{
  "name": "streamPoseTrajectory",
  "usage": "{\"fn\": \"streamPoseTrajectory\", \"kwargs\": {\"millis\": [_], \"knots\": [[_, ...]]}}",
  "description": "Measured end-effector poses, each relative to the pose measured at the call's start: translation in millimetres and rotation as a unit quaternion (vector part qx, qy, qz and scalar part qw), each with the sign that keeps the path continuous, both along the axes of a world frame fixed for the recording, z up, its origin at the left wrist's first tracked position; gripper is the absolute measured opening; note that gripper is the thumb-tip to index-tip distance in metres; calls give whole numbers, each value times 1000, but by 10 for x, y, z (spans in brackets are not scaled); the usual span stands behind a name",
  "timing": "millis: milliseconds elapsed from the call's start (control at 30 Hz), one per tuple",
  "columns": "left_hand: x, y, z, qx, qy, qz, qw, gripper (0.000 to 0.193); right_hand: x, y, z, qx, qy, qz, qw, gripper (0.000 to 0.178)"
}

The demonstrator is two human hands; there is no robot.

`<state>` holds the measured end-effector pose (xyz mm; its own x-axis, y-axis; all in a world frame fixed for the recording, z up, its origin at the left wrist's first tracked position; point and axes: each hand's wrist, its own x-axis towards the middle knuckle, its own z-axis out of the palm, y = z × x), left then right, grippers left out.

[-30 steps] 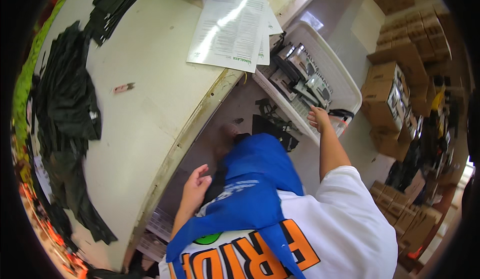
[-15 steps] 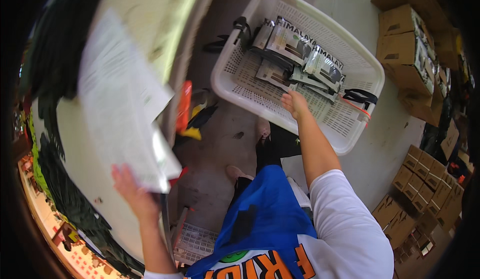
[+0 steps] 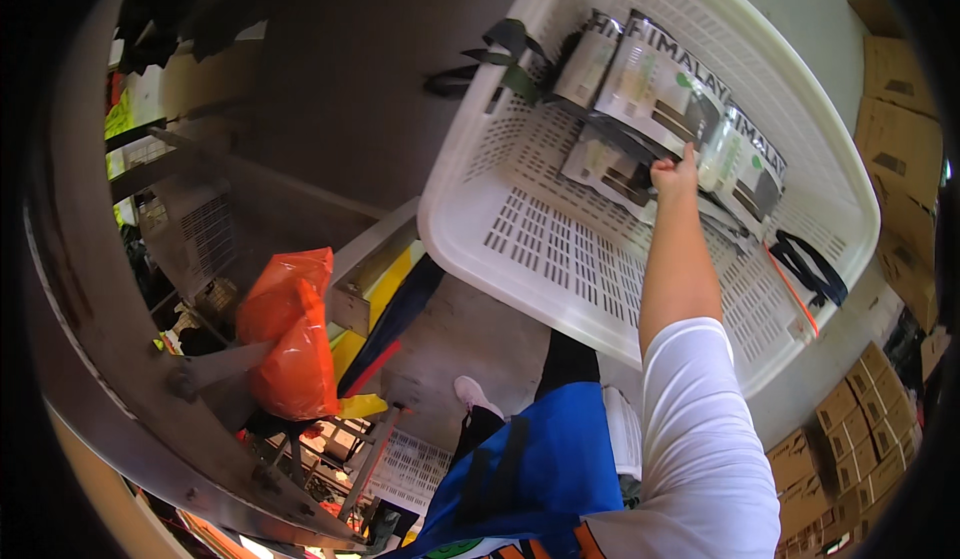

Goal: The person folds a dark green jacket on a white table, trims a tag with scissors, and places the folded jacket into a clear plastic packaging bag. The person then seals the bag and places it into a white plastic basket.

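A white perforated plastic basket [image 3: 560,309] fills the upper right of the view. In it lie several flat silver-and-white pouches with dark print, piled over one another. My right hand [image 3: 674,175] reaches into the basket. Its fingers are curled at the lower edge of the upper middle pouch [image 3: 655,74], with the thumb lying on its face. Another pouch [image 3: 742,169] rests just to the right of the hand, and one more [image 3: 605,174] sits partly underneath on the left. My left hand is out of view.
Black straps [image 3: 812,271] are tied at the basket's ends, with a red cord beside the right one. An orange plastic bag [image 3: 292,344] hangs by a metal table frame [image 3: 110,359] on the left. Cardboard boxes [image 3: 865,399] are stacked at the right.
My view has dropped closer to the basket. My right hand has moved from the basket's near side onto the pouches. My left hand and the paper sheets near it have left the view.
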<state>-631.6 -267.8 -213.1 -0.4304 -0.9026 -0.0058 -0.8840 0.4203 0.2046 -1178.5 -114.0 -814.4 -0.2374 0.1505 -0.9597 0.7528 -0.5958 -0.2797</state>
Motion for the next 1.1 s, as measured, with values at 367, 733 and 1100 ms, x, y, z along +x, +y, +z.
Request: {"fn": "streamPoseTrajectory", "kwargs": {"millis": [367, 733, 1100], "knots": [[493, 55, 71, 17, 38, -2, 999, 71, 77, 51, 2093, 212, 425, 110, 873, 27], [689, 175, 310, 5, 206, 5, 979, 68, 2579, 1135, 7444, 76, 610, 493, 615, 34], [2882, 1026, 1776, 536, 775, 126, 311, 84, 6340, 147, 8557, -154, 771, 544, -292, 11]]}}
